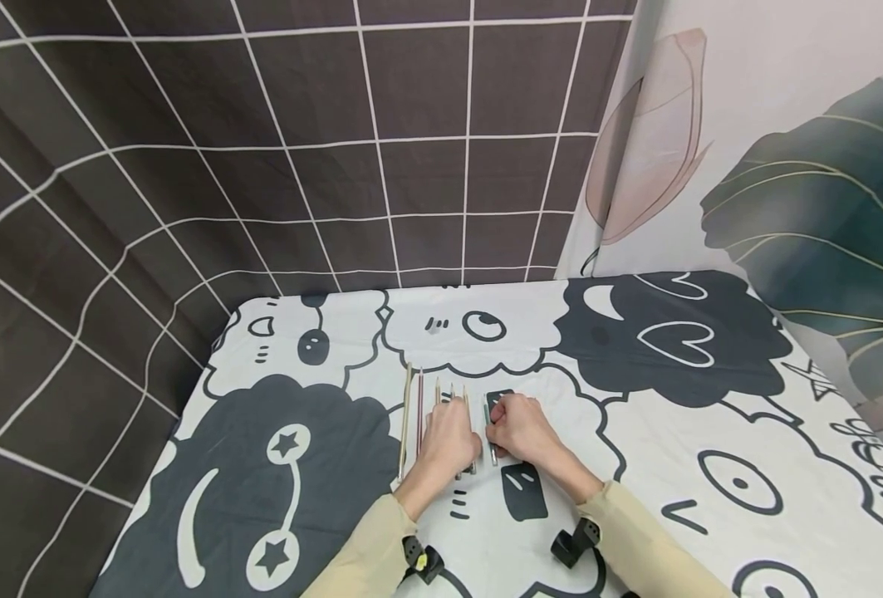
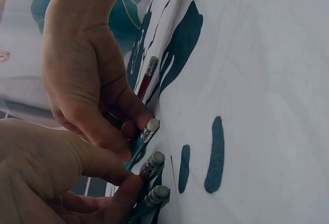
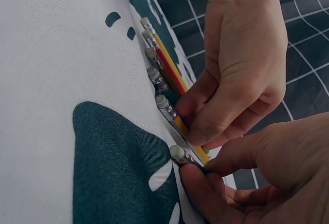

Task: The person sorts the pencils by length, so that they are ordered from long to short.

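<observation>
Several pencils with eraser ends lie roughly side by side on the printed cloth (image 1: 568,490). My left hand (image 1: 452,436) pinches a yellow pencil (image 3: 179,123) near its eraser end. Close to its right, my right hand (image 1: 522,428) pinches a green pencil (image 1: 488,422) between thumb and finger. Left of the yellow one, the right wrist view shows a teal pencil (image 3: 162,84), a red pencil (image 3: 169,62) and another yellow pencil (image 3: 162,44). A dark red pencil (image 2: 145,84) shows beyond my right hand in the left wrist view.
A dark grid-patterned curtain (image 1: 411,91) hangs behind and to the left. At the right hangs a curtain with a large leaf print (image 1: 822,199). Black wrist cameras (image 1: 576,542) sit on both sleeves.
</observation>
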Demonstrator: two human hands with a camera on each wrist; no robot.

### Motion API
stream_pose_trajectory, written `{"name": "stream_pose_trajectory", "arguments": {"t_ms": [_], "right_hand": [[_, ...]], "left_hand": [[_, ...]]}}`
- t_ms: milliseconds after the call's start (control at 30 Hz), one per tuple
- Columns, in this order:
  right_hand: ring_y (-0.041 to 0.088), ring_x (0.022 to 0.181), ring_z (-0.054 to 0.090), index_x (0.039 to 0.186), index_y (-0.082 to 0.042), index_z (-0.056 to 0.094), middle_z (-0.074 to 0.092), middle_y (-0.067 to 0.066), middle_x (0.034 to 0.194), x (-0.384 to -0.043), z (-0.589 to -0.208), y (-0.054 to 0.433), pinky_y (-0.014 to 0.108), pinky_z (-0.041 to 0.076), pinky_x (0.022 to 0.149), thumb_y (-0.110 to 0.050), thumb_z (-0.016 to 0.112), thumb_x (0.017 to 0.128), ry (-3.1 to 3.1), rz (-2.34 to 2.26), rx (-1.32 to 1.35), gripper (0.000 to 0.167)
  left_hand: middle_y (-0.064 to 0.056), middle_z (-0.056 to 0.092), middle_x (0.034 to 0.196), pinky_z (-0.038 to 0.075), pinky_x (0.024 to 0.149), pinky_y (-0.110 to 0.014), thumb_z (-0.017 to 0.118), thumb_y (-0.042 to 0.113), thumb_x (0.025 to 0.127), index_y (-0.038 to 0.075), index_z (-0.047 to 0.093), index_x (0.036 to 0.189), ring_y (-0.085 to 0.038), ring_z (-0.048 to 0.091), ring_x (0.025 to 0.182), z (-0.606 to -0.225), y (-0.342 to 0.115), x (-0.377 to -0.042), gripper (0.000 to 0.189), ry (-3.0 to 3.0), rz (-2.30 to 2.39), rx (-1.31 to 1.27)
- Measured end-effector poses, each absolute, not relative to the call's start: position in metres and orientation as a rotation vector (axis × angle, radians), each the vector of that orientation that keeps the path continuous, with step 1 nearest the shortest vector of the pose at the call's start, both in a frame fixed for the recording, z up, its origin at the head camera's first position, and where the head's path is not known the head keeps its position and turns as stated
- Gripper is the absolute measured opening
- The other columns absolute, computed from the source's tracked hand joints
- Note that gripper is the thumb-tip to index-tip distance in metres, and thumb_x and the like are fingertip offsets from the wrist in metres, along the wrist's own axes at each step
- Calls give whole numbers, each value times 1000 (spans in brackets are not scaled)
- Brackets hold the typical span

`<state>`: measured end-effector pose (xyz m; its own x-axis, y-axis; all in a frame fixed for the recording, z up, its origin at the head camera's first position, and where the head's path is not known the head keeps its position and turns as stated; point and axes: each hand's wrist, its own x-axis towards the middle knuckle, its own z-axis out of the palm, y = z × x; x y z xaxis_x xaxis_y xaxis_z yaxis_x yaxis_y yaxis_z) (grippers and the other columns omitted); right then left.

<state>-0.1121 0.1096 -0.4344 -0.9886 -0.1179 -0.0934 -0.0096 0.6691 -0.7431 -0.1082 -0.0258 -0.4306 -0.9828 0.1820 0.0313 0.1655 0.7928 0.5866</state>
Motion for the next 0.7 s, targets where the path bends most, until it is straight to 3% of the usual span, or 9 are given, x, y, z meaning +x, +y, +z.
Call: {"name": "stream_pose_trajectory", "arguments": {"t_ms": [700], "right_hand": [[10,42,59,81,2,63,58,-1,53,-113,-436,108,25,46,45,7,66,79,2745,-1241,-118,6]], "left_hand": [[-2,47,54,38,37,-26,65,-11,68,9,47,65,-15,48,45,-432,-28,-107,28,2950,995,306]]}}
